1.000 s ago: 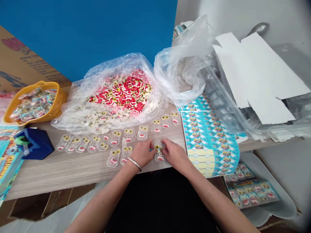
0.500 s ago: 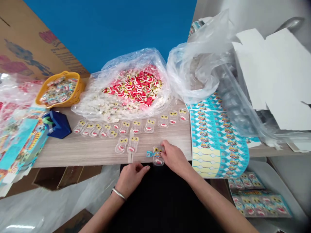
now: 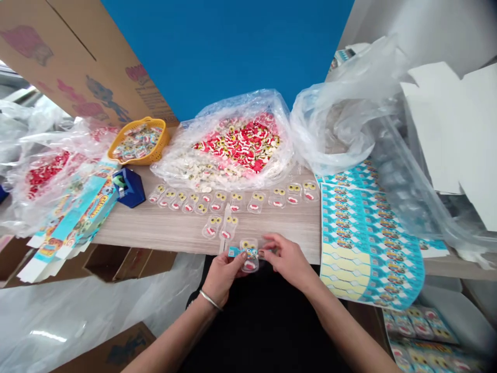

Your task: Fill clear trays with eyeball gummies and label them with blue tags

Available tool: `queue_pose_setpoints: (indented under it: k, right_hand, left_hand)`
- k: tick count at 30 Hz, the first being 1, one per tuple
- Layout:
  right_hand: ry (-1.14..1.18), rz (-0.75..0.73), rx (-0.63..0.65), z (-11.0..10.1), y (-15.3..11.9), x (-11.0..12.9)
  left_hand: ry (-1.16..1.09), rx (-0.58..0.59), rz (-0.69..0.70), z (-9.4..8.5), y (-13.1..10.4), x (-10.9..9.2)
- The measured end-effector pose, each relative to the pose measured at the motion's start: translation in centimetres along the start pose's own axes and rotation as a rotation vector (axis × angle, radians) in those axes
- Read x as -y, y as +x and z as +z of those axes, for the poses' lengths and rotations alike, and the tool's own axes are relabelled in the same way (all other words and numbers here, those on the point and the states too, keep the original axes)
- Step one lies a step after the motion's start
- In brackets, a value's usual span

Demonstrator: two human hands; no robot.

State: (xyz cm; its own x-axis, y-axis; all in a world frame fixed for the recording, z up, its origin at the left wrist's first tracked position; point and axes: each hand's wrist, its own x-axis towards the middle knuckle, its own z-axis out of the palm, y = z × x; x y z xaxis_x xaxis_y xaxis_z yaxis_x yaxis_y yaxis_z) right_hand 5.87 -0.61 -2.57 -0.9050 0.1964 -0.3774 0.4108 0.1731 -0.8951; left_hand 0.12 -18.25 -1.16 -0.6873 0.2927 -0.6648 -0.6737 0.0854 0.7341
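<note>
Both hands hold one small clear candy blister pack [image 3: 249, 255] with yellow eyes, a red mouth and a blue sticker across it, at the near edge of the wooden table [image 3: 163, 233]. My left hand [image 3: 224, 274] pinches its left side where the sticker end juts out. My right hand [image 3: 285, 258] grips its right side. Just beyond, two filled packs [image 3: 220, 227] lie side by side, and a row of several more packs [image 3: 233, 199] runs across the table.
An open plastic bag of red, white and yellow candies [image 3: 236, 147] sits behind the row. A sheet of blue stickers [image 3: 365, 233] lies to the right, a yellow basket [image 3: 140, 141] and blue tape dispenser [image 3: 128, 187] to the left. Flat cartons [image 3: 73, 212] hang off the left edge.
My left hand left the pack, dropped below the table edge, then came back onto the pack's left side. The pack now carries a blue sticker and sits nearer me. The view has swung left.
</note>
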Motion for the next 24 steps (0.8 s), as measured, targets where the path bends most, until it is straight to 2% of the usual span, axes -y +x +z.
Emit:
queue_pose_setpoints:
  k: [2, 5, 8, 12, 16, 22, 24]
  right_hand:
    - [0.21, 0.044, 0.007, -0.8, -0.4, 0.0]
    - [0.395, -0.02, 0.02, -2.1, -1.1, 0.8]
    - [0.564, -0.067, -0.005, -3.3, -1.7, 2.0]
    - [0.812, -0.041, 0.052, -4.1, -2.2, 3.1]
    - [0.974, -0.06, 0.141, -4.0, -2.4, 3.2]
    - [1.051, -0.076, 0.135, -3.6, -2.4, 2.8]
    - [1.056, -0.06, 0.17, -3.3, -2.3, 2.5]
  left_hand:
    - [0.027, 0.001, 0.09, 0.4, 0.0, -1.3]
    - [0.073, 0.062, 0.214, 1.5, 0.2, -3.3]
    - [0.058, 0.149, 0.269, 2.9, 0.3, -4.9]
    - [-0.068, 0.297, 0.192, 4.8, -0.1, -5.9]
    - [-0.134, 0.459, 0.082, 6.6, -0.8, -6.2]
    - [-0.135, 0.479, 0.036, 7.5, -0.9, -5.8]
    - [-0.142, 0.495, 0.01, 7.6, -1.0, -5.4]
